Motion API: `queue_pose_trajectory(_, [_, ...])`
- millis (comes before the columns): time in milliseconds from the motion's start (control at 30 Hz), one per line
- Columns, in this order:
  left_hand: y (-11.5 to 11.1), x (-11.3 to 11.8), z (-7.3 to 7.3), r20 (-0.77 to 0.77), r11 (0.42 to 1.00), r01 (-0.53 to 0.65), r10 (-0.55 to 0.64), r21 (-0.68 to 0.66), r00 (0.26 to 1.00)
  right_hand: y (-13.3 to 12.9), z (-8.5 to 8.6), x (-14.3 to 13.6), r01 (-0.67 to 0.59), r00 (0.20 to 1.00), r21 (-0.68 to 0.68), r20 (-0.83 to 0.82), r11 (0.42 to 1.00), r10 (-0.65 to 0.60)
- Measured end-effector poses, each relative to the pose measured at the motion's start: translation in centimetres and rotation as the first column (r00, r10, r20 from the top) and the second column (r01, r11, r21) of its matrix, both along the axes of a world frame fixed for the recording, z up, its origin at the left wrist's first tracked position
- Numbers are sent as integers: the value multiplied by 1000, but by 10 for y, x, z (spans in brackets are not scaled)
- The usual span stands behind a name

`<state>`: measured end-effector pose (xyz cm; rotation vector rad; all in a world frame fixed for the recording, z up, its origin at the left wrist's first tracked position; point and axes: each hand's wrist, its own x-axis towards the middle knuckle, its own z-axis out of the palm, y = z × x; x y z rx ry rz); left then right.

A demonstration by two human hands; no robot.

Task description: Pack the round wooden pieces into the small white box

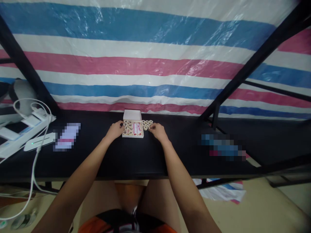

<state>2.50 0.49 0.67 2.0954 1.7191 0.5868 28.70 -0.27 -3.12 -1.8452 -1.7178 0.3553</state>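
Note:
A small white box (132, 136) of round Chinese chess pieces sits on the black desk, its lid flap (132, 115) raised at the back. Inside it, pieces with dark characters (130, 128) fill the left side; to the right lie a white-and-pink paper (137, 128) and pieces with red marks. My left hand (115, 130) is curled at the box's left edge, finger and thumb on its side. Just right of the box, several loose Chinese chess pieces (147, 123) are bunched together. My right hand (158, 131) pinches a piece at the near edge of that bunch; its fingers partly cover it.
On the left are a blurred-out phone-like object (67, 137), a white device with a green light (40, 142), a power strip (23, 136) and looping white cables (36, 161). A pixelated bluish object (222, 147) lies at right. Black frame bars (243, 71) and striped plastic sheeting (145, 64) stand behind.

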Motion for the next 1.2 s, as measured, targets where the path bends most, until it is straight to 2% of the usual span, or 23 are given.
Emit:
queue_pose_trajectory(200, [3,-1,-4,-5,1000,-2,2,3,1000,0,0,-1,-57,996,46,-72,997,60])
queue_pose_trajectory(367, [4,-1,-5,-8,1000,-12,12,3,1000,-7,11,-6,-64,998,142,-16,988,67])
queue_pose_trajectory(467, [3,0,-3,-14,1000,-15,15,0,1000,-12,14,-22,-180,984,255,37,950,176])
queue_pose_trajectory(533, [1,1,-2,-14,1000,-13,13,2,1000,-14,15,-35,-293,955,289,132,912,265])
queue_pose_trajectory(600, [0,1,-1,-10,1000,-10,10,7,1000,-16,15,-46,-383,916,275,236,882,325])
queue_pose_trajectory(700, [-1,2,1,-16,1000,-5,5,12,1000,-21,18,-59,-409,896,283,306,868,322])
queue_pose_trajectory(800, [-1,2,2,-20,1000,-2,2,13,1000,-27,22,-70,-418,895,299,295,858,333])
queue_pose_trajectory(967, [1,2,0,-26,1000,-6,7,14,1000,-31,22,-84,-428,893,231,258,874,369])
queue_pose_trajectory(1100, [1,2,0,-31,1000,-15,15,12,999,-31,24,-79,-391,911,174,212,904,354])
queue_pose_trajectory(1200, [0,3,1,-23,1000,-17,17,2,1000,-33,31,-73,-406,908,149,181,902,379])
